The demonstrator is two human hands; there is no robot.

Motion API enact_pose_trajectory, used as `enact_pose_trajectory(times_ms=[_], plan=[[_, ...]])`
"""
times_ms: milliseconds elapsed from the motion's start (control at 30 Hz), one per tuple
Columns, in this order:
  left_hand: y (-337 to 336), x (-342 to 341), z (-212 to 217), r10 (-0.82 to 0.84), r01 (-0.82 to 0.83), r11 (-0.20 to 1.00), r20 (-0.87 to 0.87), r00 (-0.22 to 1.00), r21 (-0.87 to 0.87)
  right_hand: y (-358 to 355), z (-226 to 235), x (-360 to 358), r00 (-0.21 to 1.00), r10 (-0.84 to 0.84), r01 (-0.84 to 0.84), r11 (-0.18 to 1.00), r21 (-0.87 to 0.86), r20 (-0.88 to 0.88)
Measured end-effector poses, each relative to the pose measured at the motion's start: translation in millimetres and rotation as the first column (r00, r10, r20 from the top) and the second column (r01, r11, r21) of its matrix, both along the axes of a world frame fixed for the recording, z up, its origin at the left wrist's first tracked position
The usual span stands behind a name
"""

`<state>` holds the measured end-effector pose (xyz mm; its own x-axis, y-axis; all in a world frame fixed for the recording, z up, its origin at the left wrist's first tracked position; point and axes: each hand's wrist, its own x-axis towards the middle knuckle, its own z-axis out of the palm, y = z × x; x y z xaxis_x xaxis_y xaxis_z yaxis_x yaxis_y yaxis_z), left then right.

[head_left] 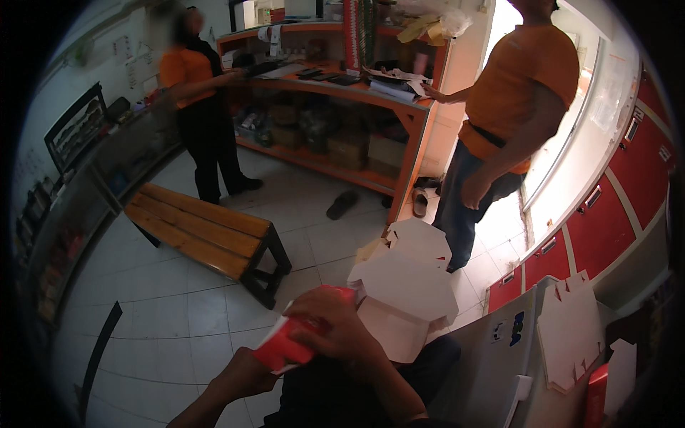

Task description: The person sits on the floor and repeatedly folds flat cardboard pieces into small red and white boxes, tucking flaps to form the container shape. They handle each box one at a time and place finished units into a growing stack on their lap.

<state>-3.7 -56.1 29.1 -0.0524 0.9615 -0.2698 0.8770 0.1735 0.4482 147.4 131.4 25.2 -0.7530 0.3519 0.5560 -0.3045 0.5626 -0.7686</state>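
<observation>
Above my lap, both hands are on a small red and white cardboard box (280,348). My left hand (246,372) is closed on its lower left end, with the fingers partly hidden beneath it. Across the top lies my right hand (334,324), its fingers curled over the red side. Just past my right hand stand white cardboard boxes (403,285) with their slotted lids raised, one overlapping another. The front one shows its bare white inside.
A wooden bench (203,227) stands ahead on the left. Two people in orange shirts are at an orange counter (399,107). At my right, flat white cardboard (569,335) and a red and white carton (598,396) rest by a grey bin (492,349). Red lockers (603,207) line the right wall.
</observation>
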Motion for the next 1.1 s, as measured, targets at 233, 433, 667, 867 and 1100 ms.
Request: enact_pose_trajectory(times_ms=[233, 433, 667, 867, 1100], plan=[[-7.3, -3.7, -0.7, 0.425, -0.248, 0.904, 0.788, 0.446, -0.347, 2.2, 18.1, 12.3, 0.904, 0.072, -0.152, 0.975, -0.16, -0.422], [-14.5, -4.6, -46.1, 0.303, -0.173, 0.946, 0.937, 0.172, -0.274, 0.4, 34.1, 11.8, 0.879, 0.402, -0.4, 0.914, -0.063, 0.258], [-4.0, -2.6, -40.1, 0.529, -0.244, 0.826, 0.848, 0.025, -0.508, -10.2, 9.0, 20.1, 0.94, 0.061, -0.044, 0.997, -0.058, 0.337], [-3.3, -3.6, -23.2, 0.353, -0.315, 0.909, 0.906, 0.234, -0.273, -9.8, 17.7, 11.3, 0.928, 0.251, -0.186, 0.952, -0.241, 0.276], [-4.9, -10.2, -19.0, 0.197, -0.384, 0.923, 0.869, 0.453, -0.009, -18.4, 23.0, 1.1, 0.968, 0.167, -0.112, 0.956, -0.273, 0.188]])
